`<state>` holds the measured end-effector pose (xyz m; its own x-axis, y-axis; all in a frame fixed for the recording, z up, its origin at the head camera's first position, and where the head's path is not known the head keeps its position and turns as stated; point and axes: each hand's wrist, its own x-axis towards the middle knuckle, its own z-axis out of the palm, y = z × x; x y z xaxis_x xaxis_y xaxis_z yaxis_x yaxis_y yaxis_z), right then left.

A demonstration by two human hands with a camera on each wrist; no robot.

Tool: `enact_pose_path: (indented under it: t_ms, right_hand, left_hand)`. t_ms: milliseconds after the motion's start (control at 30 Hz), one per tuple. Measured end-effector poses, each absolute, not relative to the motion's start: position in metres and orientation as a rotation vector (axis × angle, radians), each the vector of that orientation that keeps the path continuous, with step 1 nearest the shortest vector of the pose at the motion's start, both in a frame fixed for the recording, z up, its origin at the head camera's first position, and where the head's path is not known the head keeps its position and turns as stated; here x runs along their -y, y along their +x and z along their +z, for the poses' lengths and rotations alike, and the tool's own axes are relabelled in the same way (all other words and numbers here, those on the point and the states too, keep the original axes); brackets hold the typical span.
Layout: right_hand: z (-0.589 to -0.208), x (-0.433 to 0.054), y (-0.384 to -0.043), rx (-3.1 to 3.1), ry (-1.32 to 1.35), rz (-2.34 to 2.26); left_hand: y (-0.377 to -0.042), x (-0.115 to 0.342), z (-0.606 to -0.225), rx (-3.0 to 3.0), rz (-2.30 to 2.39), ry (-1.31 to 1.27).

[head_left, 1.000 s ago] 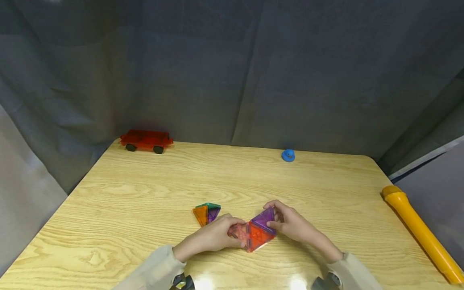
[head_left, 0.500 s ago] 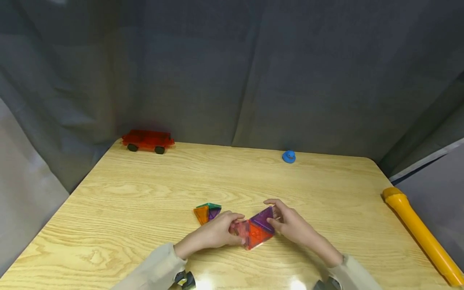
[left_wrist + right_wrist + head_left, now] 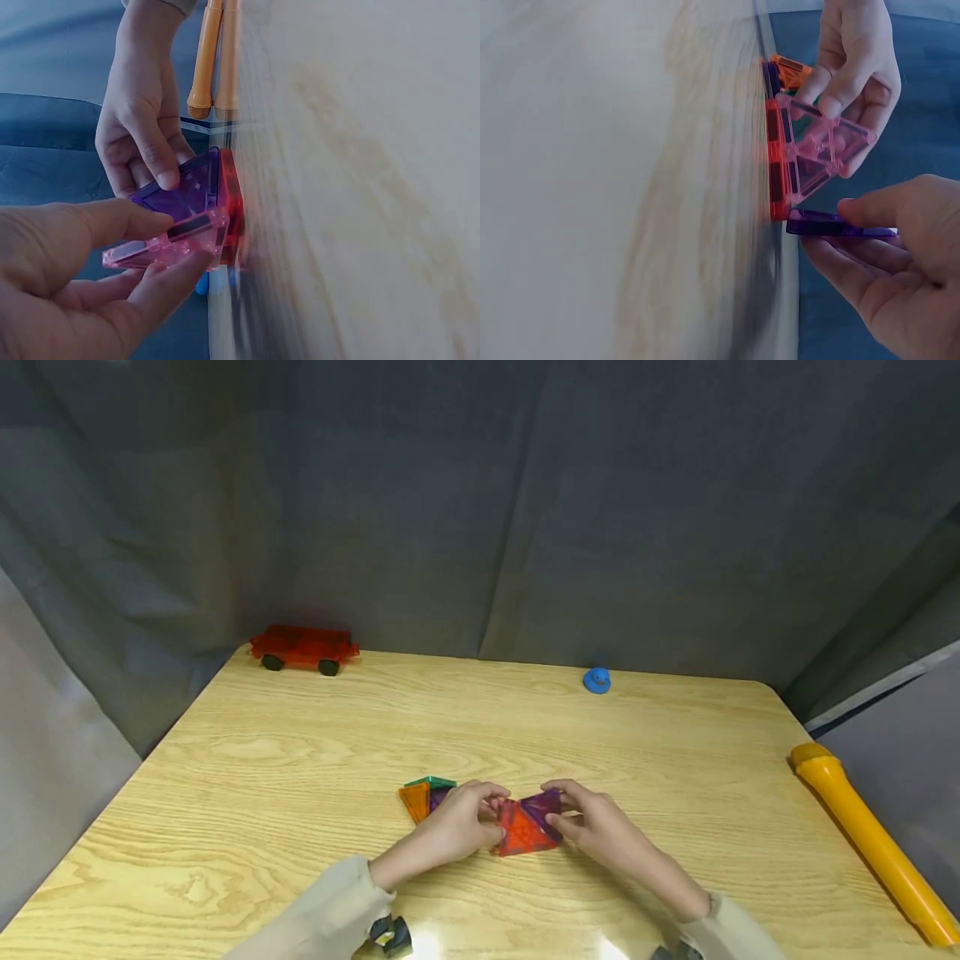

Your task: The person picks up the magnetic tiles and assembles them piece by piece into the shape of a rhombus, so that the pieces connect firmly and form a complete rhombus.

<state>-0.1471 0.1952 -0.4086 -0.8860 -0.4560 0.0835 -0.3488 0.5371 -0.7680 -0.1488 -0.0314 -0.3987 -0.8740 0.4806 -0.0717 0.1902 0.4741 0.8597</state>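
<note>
A red magnetic tile (image 3: 525, 835) lies on the table between the hands. My left hand (image 3: 459, 827) pinches a clear pink triangular magnetic tile (image 3: 814, 142) between thumb and fingers; the tile stands up along one edge of the red one. On the other side, my right hand (image 3: 603, 831) pinches a purple triangular magnetic tile (image 3: 840, 225), raised at an angle with its lower edge at the red tile. In the head view the left fingers mostly hide the pink tile. Both raised tiles show in the left wrist view, the pink one (image 3: 187, 238) nearer the camera.
Just beyond the left hand sits a small cluster of orange (image 3: 416, 802), green (image 3: 431, 781) and purple tiles. A red wheeled car base (image 3: 303, 647) stands at the far left, a blue rubber duck (image 3: 597, 680) at the back edge. A yellow tube (image 3: 873, 843) lies along the right edge.
The pink tile has swung up from lying low beside the red tile. The purple tile is also tilted up more. The red tile has shifted slightly left and away, with both hands drawing closer together.
</note>
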Motion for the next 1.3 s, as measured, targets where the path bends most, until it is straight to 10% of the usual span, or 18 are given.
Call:
enact_pose_path:
  t_ms: [1300]
  right_hand:
    - [-0.403,-0.175,-0.143,-2.725,-0.796,-1.13]
  left_hand:
    - [-0.154,0.02,-0.392,-2.591,1.079,0.846]
